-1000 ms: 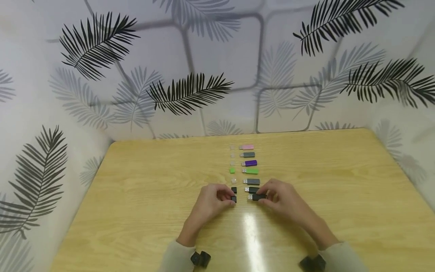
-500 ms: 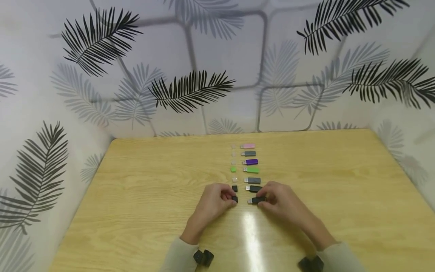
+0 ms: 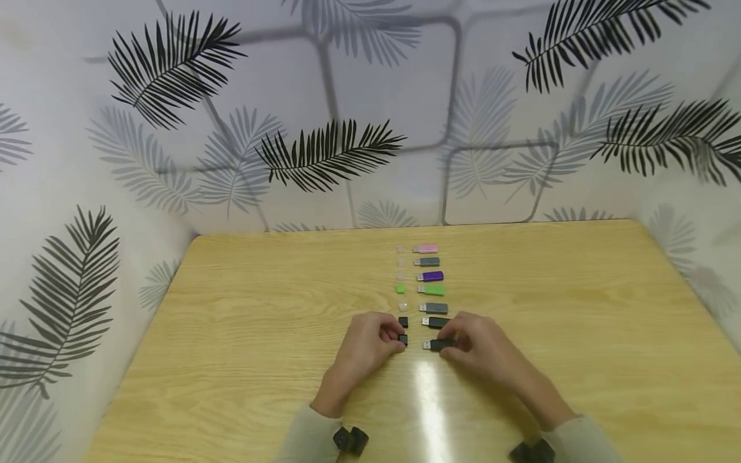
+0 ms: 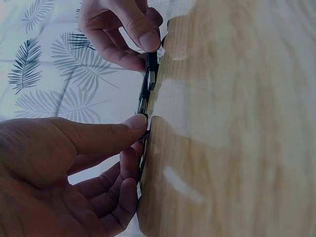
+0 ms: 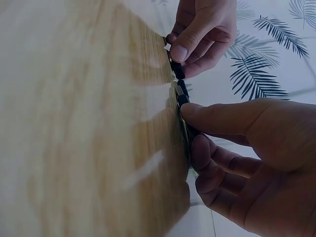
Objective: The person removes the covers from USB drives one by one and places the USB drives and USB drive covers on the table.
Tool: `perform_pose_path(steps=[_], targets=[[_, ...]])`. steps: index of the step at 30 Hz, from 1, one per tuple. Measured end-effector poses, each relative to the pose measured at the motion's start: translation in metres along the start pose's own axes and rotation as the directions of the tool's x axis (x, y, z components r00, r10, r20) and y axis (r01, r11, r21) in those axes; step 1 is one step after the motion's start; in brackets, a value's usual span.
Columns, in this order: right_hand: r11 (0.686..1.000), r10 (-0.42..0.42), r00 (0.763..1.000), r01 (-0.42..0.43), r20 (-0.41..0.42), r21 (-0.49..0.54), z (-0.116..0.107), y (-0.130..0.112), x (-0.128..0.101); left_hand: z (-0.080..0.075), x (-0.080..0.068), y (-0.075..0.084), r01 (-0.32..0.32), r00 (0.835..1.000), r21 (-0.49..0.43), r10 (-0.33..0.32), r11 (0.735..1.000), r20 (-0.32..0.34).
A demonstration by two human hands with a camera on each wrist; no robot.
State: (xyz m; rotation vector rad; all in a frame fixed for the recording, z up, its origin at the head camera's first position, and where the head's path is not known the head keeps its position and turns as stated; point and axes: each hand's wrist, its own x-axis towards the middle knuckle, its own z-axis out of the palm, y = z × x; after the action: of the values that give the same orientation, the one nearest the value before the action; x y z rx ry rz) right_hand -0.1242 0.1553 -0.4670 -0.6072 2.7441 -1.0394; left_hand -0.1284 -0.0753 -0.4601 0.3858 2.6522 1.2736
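My left hand (image 3: 397, 341) pinches a small black cap (image 3: 402, 339) between thumb and fingers, low over the wooden table (image 3: 243, 334). Just to its right, my right hand (image 3: 448, 344) grips a black USB drive (image 3: 435, 345) by its body, the metal plug pointing left at the cap. A narrow gap separates plug and cap. In the left wrist view the left hand's thumb (image 4: 137, 123) presses on the cap at the table surface, and the black USB drive (image 4: 150, 74) lies beyond it. The right wrist view shows the black USB drive (image 5: 182, 98) under the right hand's thumb (image 5: 207, 117).
Behind the hands runs a column of USB drives: pink (image 3: 426, 249), grey (image 3: 429, 262), purple (image 3: 431, 276), green (image 3: 433, 290), grey (image 3: 435, 308), black (image 3: 436, 322). Left of them lie loose caps, among them green (image 3: 400, 289) and black (image 3: 403, 321). Leaf-patterned walls enclose the table.
The right hand has drawn the black USB drive slightly nearer to me, away from the column. The left hand keeps its pinch on the black cap, almost in place.
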Motion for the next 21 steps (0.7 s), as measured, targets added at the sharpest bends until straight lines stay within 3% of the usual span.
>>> perform_pose_path(steps=[11, 16, 21], targets=[[1.000, -0.031, 0.999, 0.031, -0.015, 0.000, -0.002, 0.000, 0.000, 0.000, -0.001, 0.001, 0.017, 1.000, -0.012, -0.017, 1.000, 0.015], [0.998, -0.060, 0.995, 0.062, -0.074, 0.019, -0.003, 0.001, -0.003, -0.003, -0.001, -0.002, 0.011, 1.000, -0.011, -0.010, 1.000, 0.023], [0.996, -0.069, 0.987, 0.077, -0.146, 0.052, -0.006, 0.002, -0.005, -0.015, -0.001, -0.010, 0.013, 0.999, -0.038, -0.012, 0.999, 0.031]])
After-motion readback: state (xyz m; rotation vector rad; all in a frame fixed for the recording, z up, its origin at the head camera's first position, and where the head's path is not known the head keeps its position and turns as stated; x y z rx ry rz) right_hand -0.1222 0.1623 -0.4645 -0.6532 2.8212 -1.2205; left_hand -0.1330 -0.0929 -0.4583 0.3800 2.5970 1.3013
